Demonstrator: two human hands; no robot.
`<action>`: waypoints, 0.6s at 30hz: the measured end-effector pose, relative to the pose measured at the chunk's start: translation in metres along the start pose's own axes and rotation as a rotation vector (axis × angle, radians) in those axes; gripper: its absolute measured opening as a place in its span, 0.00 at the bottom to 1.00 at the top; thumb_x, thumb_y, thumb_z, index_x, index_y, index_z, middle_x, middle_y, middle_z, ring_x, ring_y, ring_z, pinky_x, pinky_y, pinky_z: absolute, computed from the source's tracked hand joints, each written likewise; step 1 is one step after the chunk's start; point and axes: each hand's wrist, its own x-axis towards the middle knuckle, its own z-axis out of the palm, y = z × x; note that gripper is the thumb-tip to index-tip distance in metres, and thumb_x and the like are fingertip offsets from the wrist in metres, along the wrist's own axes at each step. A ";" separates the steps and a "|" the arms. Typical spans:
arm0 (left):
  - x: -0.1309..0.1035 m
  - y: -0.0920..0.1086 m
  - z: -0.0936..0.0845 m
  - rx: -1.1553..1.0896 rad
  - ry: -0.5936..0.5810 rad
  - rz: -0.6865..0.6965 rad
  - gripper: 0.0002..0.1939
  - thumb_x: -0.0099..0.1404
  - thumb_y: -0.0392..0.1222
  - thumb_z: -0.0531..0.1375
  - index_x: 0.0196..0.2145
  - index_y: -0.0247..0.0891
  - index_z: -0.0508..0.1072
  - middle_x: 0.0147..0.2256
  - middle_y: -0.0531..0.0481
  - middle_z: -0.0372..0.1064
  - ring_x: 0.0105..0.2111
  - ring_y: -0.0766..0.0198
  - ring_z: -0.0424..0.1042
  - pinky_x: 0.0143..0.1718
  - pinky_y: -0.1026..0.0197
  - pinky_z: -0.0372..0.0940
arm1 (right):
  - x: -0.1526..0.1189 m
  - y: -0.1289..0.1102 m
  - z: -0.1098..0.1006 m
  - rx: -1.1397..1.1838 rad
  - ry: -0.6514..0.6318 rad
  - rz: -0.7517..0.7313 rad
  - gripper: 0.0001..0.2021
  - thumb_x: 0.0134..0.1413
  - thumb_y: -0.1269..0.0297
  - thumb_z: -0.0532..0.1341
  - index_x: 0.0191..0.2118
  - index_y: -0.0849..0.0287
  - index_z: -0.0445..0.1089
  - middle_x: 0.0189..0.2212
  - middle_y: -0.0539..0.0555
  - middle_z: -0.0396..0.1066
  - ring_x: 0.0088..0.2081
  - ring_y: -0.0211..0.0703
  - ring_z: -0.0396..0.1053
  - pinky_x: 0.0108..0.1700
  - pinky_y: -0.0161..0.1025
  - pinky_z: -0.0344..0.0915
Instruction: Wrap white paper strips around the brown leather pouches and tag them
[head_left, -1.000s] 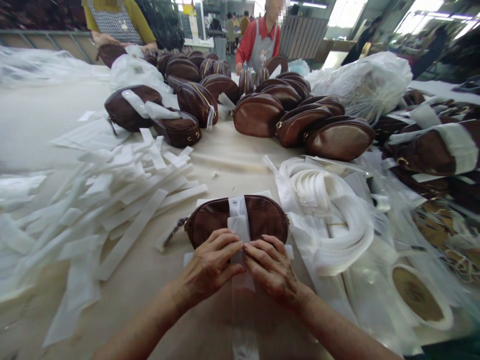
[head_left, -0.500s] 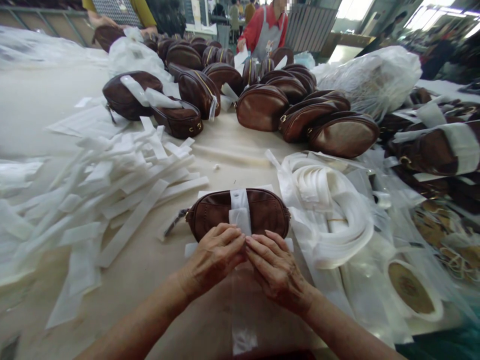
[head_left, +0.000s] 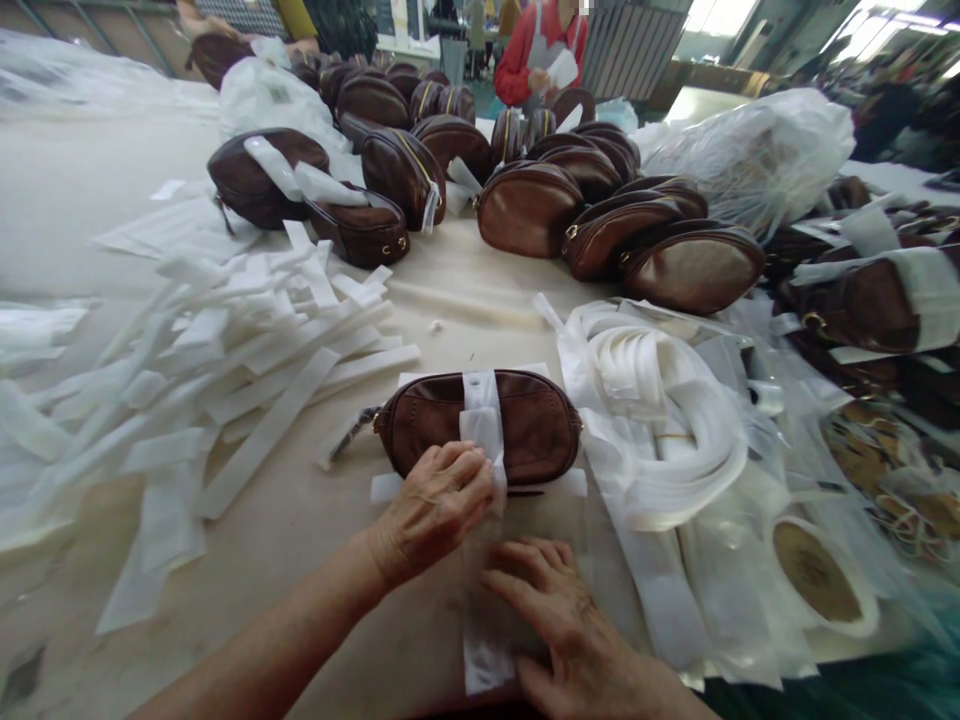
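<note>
Centre frame: left hand (head_left: 435, 505) pinches the white strip (head_left: 482, 425) wrapped round the brown pouch (head_left: 480, 425); right hand (head_left: 559, 610) lies flat, fingers spread, on a clear bag (head_left: 491, 640) below.

Your right hand (head_left: 559, 610) has come off the brown leather oval pouch (head_left: 480, 425), where a moment ago its fingertips met your left hand's at the near edge. It now lies flat, fingers spread, on the clear plastic strip (head_left: 487, 610) that trails toward you from the pouch. Your left hand (head_left: 435, 505) has shifted slightly and now pinches the white paper band (head_left: 482, 420) wrapped around the pouch's middle alone. Your view has tilted downward a little.
</note>
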 end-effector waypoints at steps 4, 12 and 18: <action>0.000 0.000 -0.001 0.007 -0.023 0.003 0.08 0.67 0.37 0.54 0.42 0.31 0.66 0.38 0.43 0.67 0.43 0.55 0.65 0.42 0.54 0.66 | 0.002 0.005 0.006 0.016 -0.016 -0.009 0.27 0.37 0.75 0.56 0.49 0.59 0.66 0.45 0.57 0.68 0.45 0.49 0.62 0.45 0.45 0.59; 0.001 0.002 -0.004 0.019 -0.049 0.003 0.07 0.67 0.36 0.54 0.43 0.32 0.66 0.39 0.44 0.66 0.44 0.55 0.64 0.42 0.54 0.66 | 0.007 0.010 0.022 0.000 0.322 -0.254 0.12 0.62 0.73 0.48 0.40 0.62 0.68 0.34 0.54 0.72 0.39 0.41 0.65 0.41 0.39 0.57; 0.007 0.005 -0.009 0.007 -0.172 -0.034 0.06 0.63 0.33 0.58 0.39 0.32 0.66 0.37 0.45 0.64 0.42 0.55 0.63 0.41 0.54 0.67 | 0.013 0.006 0.016 0.113 0.327 -0.325 0.14 0.63 0.73 0.45 0.37 0.63 0.67 0.31 0.56 0.73 0.37 0.40 0.67 0.38 0.38 0.60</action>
